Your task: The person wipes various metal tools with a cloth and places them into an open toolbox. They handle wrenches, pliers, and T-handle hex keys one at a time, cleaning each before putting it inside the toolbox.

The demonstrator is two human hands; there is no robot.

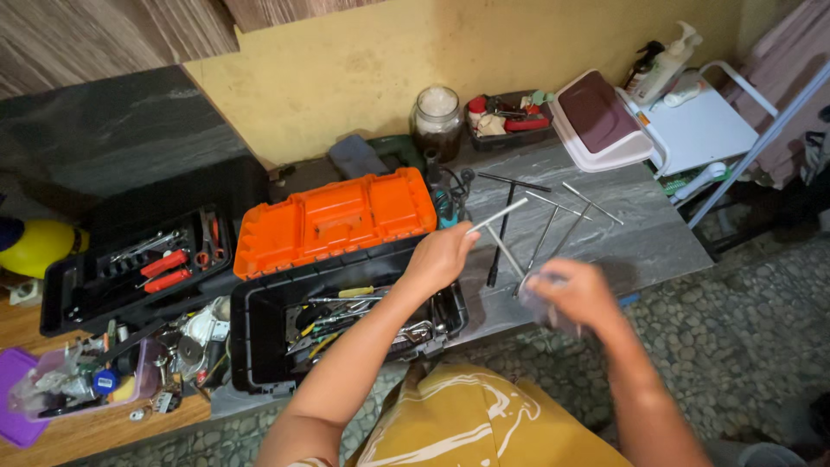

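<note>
My left hand (443, 252) is closed around a silver T-handle wrench (500, 227), held over the right end of the open black toolbox (251, 333), which is full of hand tools. Its orange lid (333, 220) is tipped up behind it. My right hand (577, 296) holds a small clear plastic piece (543, 304), blurred, just right of the box. More T-handle wrenches (553, 220), some silver and one black, lie on the grey marble slab (657, 233) beyond both hands.
A black tool tray (130, 268) with red-handled tools sits to the left, beside a purple box (52, 389) of small parts. At the back stand a glass jar (437, 121), a white and maroon box (596, 121) and a white rack (700, 130). Pebble floor lies below.
</note>
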